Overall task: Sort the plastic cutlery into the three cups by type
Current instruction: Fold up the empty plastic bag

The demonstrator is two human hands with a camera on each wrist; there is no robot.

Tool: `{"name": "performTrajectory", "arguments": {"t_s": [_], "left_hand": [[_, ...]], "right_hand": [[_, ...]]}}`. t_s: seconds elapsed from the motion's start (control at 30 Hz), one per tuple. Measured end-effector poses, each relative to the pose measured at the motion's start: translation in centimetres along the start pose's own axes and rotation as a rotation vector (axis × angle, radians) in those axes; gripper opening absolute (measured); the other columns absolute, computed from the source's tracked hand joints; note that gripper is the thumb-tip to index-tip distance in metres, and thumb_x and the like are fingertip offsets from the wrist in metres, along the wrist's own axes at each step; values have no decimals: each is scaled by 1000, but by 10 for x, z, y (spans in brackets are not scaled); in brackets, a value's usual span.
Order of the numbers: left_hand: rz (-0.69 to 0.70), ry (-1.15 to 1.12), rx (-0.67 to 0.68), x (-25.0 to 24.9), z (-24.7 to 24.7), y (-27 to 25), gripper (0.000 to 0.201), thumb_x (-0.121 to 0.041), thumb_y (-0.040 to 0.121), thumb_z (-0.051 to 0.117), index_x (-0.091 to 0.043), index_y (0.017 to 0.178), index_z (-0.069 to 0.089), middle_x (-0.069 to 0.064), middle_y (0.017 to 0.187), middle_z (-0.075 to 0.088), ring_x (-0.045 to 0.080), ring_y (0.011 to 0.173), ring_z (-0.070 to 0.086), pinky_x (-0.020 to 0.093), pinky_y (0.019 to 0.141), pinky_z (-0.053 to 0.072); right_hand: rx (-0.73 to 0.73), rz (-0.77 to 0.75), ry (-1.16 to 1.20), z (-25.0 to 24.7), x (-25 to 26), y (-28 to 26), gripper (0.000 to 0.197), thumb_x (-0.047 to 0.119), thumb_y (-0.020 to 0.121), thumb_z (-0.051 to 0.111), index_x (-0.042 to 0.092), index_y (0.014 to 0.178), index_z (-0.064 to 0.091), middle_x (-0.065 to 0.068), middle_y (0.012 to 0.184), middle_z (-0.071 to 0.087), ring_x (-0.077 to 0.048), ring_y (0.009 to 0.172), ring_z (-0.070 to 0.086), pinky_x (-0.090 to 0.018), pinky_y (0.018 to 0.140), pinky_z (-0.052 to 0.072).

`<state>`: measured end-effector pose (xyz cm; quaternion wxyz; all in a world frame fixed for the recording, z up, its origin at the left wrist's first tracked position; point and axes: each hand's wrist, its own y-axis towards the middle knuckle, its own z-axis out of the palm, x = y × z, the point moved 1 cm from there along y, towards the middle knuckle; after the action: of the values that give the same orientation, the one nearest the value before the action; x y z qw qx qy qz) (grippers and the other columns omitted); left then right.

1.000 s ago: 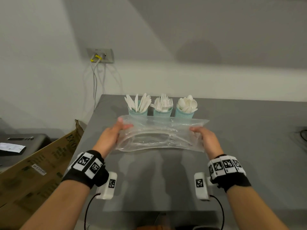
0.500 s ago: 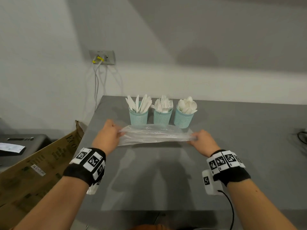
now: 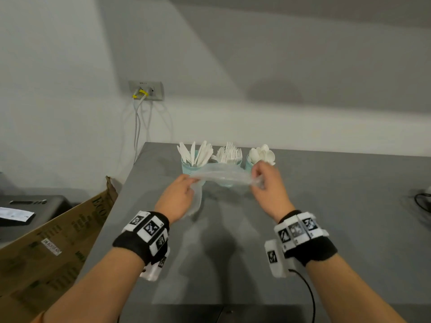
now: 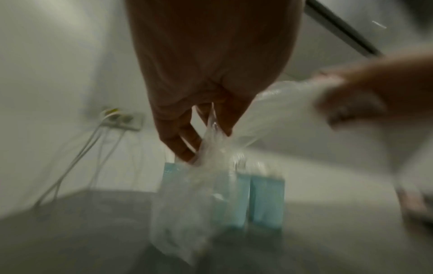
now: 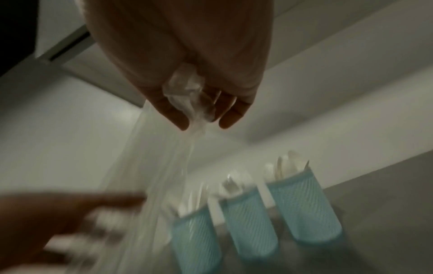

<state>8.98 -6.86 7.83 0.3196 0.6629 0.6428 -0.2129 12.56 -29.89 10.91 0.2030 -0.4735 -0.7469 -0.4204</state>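
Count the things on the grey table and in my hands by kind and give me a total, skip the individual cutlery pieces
Teal cups: 3 (knives, forks, spoons)
Clear plastic bag: 1, held off the table by both hands, left and right
Total: 4

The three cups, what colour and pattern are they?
Light teal cups with fine ribbed lines, clearest in the right wrist view.

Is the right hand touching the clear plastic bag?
Touching. In the right wrist view the right hand pinches a bunched end of the clear plastic bag between thumb and fingers; the head view shows the same grip.
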Motion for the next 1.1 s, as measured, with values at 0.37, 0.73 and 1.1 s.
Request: {"name": "performTrajectory", "arguments": {"t_s": [0.37,0.73,1.1], "left_hand": [[-2,-100,103,-23,-8,0,68,-1,85,60,-13,143,25,8,134,25,16,111,42,8,86,29],[61,-441,-266,-27,-2,-13,30,-21,99,44,-29,127,34,-4,68,45,2,54,42,22,60,38],[181,-655,-371,-57,-17,-7,22,-13,101,41,-25,117,49,-6,78,47,-3,71,50,13,72,44]], "right_hand": [[158,39,22,37,20,-22,36,52,70,57,30,98,52,4,105,42,-12,105,39,-22,93,32],[19,133,441,20,44,31,31,-3,88,56,27,82,60,12,97,54,-15,92,56,-35,74,53],[491,310,518,41,63,-5,43,30,81,73,17,120,60,-6,110,71,-11,97,66,-28,90,51]]}}
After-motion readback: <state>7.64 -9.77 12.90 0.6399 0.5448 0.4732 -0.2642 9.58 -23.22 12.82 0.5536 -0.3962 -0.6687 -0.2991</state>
